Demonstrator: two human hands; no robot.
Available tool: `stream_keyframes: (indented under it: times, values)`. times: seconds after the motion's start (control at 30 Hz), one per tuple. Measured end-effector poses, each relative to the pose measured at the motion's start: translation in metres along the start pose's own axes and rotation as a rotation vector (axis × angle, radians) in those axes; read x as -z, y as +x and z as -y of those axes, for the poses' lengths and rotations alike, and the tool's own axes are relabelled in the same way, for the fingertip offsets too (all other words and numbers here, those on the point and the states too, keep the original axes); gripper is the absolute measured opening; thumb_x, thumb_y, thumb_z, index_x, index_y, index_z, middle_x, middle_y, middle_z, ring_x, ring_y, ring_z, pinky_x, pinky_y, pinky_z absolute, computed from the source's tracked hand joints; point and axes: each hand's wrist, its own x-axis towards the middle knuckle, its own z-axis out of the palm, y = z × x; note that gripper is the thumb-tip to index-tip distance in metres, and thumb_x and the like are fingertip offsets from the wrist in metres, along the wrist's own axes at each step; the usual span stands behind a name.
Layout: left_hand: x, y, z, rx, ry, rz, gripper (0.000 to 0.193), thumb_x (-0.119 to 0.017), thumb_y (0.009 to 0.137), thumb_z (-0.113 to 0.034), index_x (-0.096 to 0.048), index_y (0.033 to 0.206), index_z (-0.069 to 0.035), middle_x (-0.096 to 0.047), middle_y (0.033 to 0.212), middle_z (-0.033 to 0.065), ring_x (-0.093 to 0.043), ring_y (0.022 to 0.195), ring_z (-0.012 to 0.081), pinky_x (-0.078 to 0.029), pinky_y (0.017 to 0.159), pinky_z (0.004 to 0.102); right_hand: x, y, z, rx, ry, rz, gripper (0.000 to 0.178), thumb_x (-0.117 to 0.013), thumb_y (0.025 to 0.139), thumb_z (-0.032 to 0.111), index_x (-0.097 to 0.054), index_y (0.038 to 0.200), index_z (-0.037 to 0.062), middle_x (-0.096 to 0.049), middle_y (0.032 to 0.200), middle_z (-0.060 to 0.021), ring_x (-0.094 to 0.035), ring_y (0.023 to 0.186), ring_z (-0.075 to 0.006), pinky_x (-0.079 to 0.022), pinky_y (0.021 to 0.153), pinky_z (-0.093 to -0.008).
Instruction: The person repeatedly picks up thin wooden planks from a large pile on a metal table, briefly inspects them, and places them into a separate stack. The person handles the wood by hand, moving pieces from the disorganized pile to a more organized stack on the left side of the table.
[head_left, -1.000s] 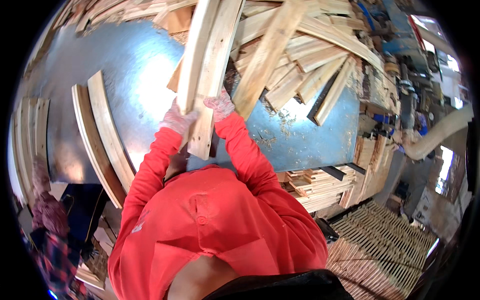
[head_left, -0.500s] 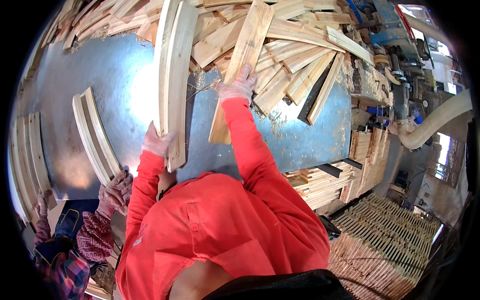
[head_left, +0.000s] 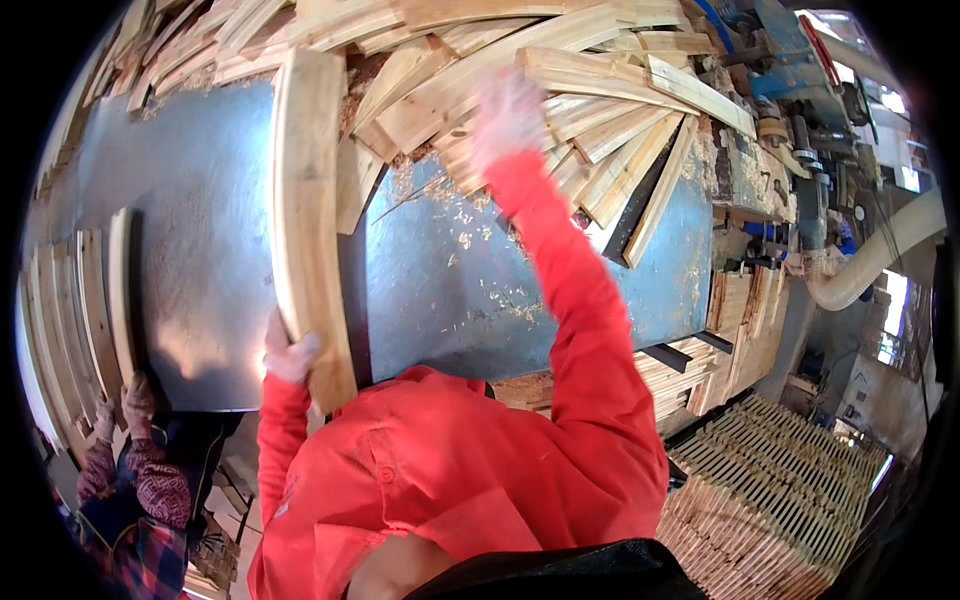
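My gloved left hand (head_left: 290, 350) grips the near end of a small stack of long wooden boards (head_left: 312, 220). The stack lies lengthwise on the metal table (head_left: 430, 310), its far end touching the loose pile. Motion smears my gloved right hand (head_left: 508, 115), which is stretched out over the fanned boards (head_left: 615, 135) of that pile. Its fingers are too blurred to show whether they hold a board. Wood shavings (head_left: 465, 235) lie scattered between my two arms.
At the left, a co-worker's gloved hands (head_left: 138, 405) hold the near ends of boards (head_left: 92, 310) lined up side by side. A machine (head_left: 790, 90) with a pale hose (head_left: 885, 250) stands at the right. Stacked slats (head_left: 770, 490) fill the lower right.
The board from my right hand now lies on the stack at my left hand, and my right hand has moved away to the pile. The co-worker's boards have shifted left to the others.
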Motion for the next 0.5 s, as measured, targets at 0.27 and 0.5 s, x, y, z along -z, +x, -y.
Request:
stream_keyframes:
  times: [0.27,0.5]
  values:
    - [0.116,-0.052,0.018,0.099,-0.192,0.067,0.078,-0.066,0.072,-0.033,-0.039,0.136,0.003,-0.058,0.117,0.0117,-0.058,0.102,0.0207,-0.049,0.087,0.0339,-0.017,0.087,-0.141,-0.114,-0.226,0.456,0.091,-0.063,0.078,0.027,-0.013,0.153,0.0169,-0.025,0.155,-0.0160,-0.023,0.143,-0.0339,-0.007,0.117,-0.0535]
    - [0.176,-0.046,0.114,0.562,0.712,-0.445,0.085,-0.076,0.073,-0.026,-0.032,0.141,-0.003,-0.058,0.121,0.0244,-0.059,0.110,0.0354,-0.046,0.093,0.0398,0.095,0.000,0.030,0.653,0.032,0.479,0.058,-0.044,0.093,0.037,-0.036,0.141,0.0059,-0.039,0.145,-0.0199,-0.037,0.135,-0.0340,-0.031,0.111,-0.0476]
